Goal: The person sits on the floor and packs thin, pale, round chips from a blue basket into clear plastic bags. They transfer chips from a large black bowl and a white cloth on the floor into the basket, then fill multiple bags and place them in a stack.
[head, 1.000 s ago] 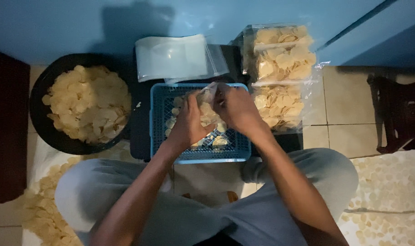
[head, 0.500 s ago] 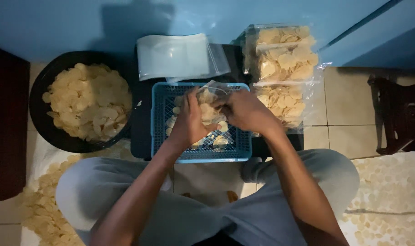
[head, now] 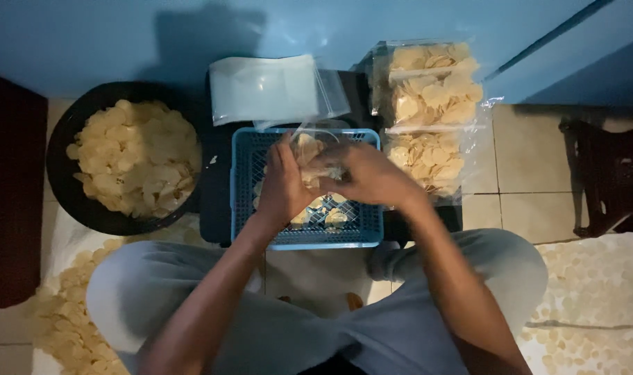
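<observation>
A clear bag (head: 316, 149) of chips is gripped by both the left hand (head: 283, 186) and the right hand (head: 368, 177) over the blue crate (head: 361, 232); a black bowl (head: 73, 201) of chips is seen at left; filled bags (head: 427, 104) are stacked at right; empty bags (head: 268, 87) lie behind the crate.

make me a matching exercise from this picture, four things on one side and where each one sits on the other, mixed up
Things:
1. black tub of crackers
2. stack of empty clear bags
3. filled cracker bags
4. blue basket

Places:
a. right of the basket, along the wall
b. directly under both hands
c. far left, on the floor
d. behind the basket, by the blue wall

Pairs: 1-c, 2-d, 3-a, 4-b
</observation>
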